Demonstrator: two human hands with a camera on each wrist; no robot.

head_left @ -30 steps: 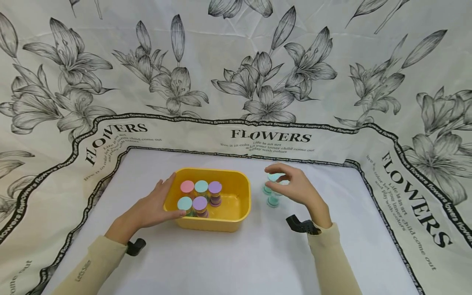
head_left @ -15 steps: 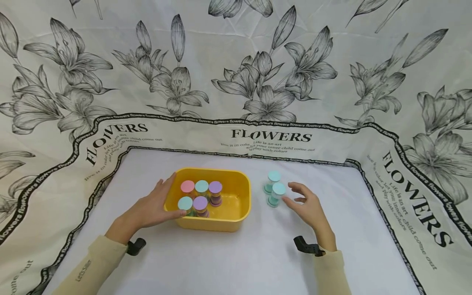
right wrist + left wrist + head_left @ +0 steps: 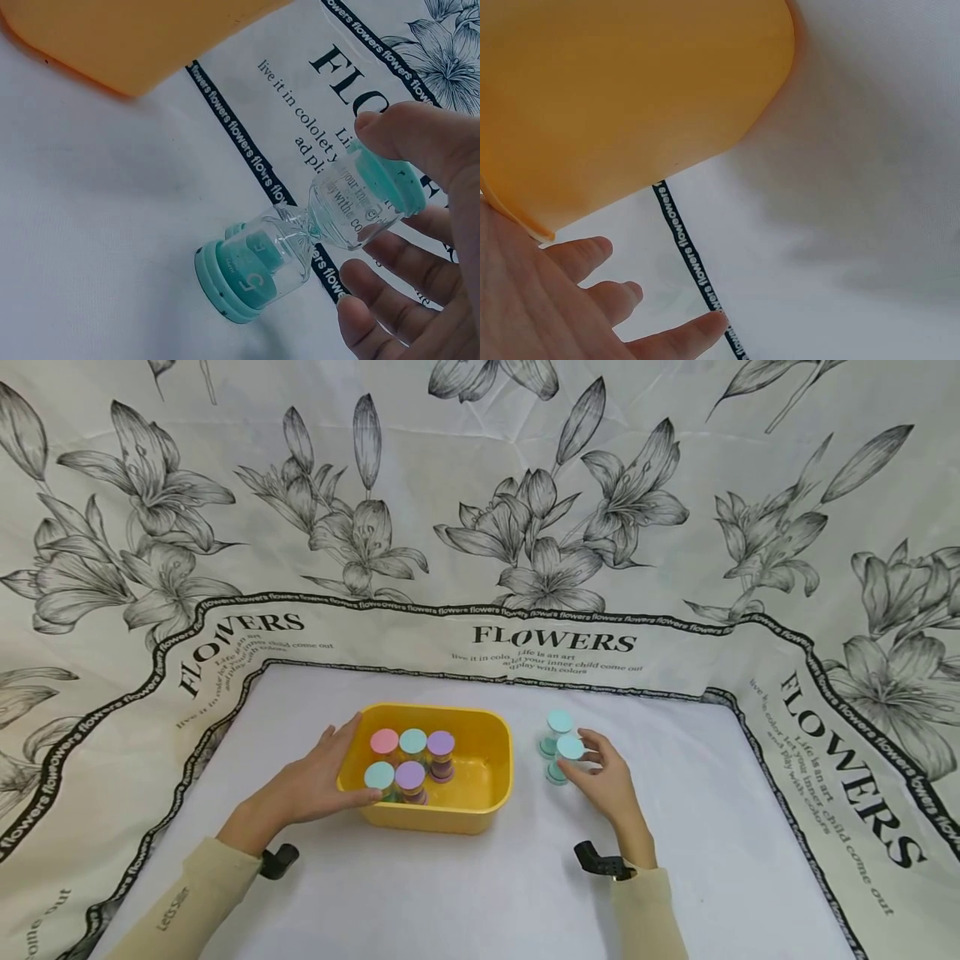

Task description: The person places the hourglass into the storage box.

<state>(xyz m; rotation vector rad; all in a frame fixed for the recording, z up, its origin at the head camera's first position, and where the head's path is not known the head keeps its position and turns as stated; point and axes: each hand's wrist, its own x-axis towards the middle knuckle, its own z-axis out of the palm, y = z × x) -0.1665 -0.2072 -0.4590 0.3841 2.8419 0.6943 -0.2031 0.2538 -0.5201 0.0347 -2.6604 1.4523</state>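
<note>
1. Head view: the box [image 3: 438, 820] has your left hand [image 3: 311, 783] against it, fingers spread.
2. Your right hand [image 3: 607, 778] pinches the nearer hourglass [image 3: 567, 751], right of the box.
3. That hourglass looks light, stiff, likely fragile; hold its cap [image 3: 395, 182], not its waist [image 3: 309, 225].

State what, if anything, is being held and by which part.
The right hand holds the nearer teal hourglass by its top cap. The left hand rests against the yellow tub.

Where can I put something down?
There's room in front of the yellow tub, in its right end, and right of the right hand. Crowded: the tub's left end, with five sand timers, and by that hand, with two.
</note>
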